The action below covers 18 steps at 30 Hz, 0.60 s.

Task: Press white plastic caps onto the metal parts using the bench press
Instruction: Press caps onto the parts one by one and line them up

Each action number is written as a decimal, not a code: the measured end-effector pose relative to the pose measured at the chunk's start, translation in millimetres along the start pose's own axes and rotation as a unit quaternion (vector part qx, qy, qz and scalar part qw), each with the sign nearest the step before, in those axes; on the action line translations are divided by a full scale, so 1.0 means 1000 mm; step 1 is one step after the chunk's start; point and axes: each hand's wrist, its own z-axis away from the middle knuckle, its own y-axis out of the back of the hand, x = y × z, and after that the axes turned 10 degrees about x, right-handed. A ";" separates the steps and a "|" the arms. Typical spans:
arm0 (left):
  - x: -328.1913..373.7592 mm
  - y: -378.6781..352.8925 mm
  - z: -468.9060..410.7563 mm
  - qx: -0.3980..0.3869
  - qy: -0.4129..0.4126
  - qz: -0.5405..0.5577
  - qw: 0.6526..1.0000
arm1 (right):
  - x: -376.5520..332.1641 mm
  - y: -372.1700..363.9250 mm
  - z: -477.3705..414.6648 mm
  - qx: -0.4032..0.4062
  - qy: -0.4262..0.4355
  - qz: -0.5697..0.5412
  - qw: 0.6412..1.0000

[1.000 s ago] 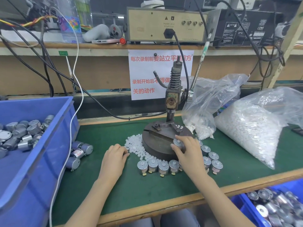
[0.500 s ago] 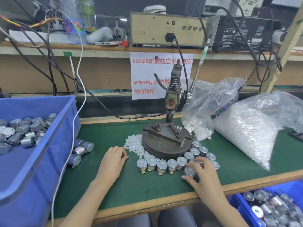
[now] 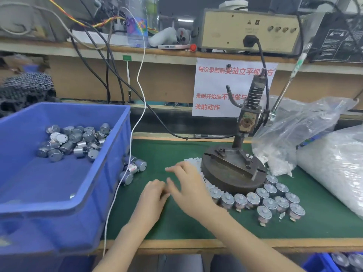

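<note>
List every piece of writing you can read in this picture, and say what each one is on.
White paper sign, red print, partly hidden by the bench press:
"每次录制前要站立平视", one covered character, then "方"
"录制开始后不", one covered character, then "做", rest covered
"关的动作"
Beige box on the shelf: warning triangles, lettering too small to read.
Black unit: white print blurred.
Bottle label: unreadable.

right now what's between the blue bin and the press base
Head view: loose metal parts, white cable, left hand, right hand, white caps by the press base.
</note>
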 end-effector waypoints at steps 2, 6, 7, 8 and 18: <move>0.000 0.000 0.002 0.028 0.052 0.033 0.998 | -0.009 -0.029 -0.022 -0.075 0.007 0.009 0.997; 0.001 0.000 0.002 0.042 0.015 0.044 0.998 | -0.010 -0.069 -0.058 -0.153 -0.057 0.040 0.986; 0.002 0.001 0.002 0.038 0.008 0.045 0.998 | -0.008 -0.077 -0.064 -0.169 -0.075 0.048 0.982; 0.002 0.002 0.001 0.035 0.007 0.050 0.998 | -0.006 -0.084 -0.069 -0.188 -0.089 0.056 0.977; -0.002 0.001 -0.004 0.044 0.089 0.069 0.993 | 0.000 -0.116 -0.086 -0.227 -0.120 0.032 0.966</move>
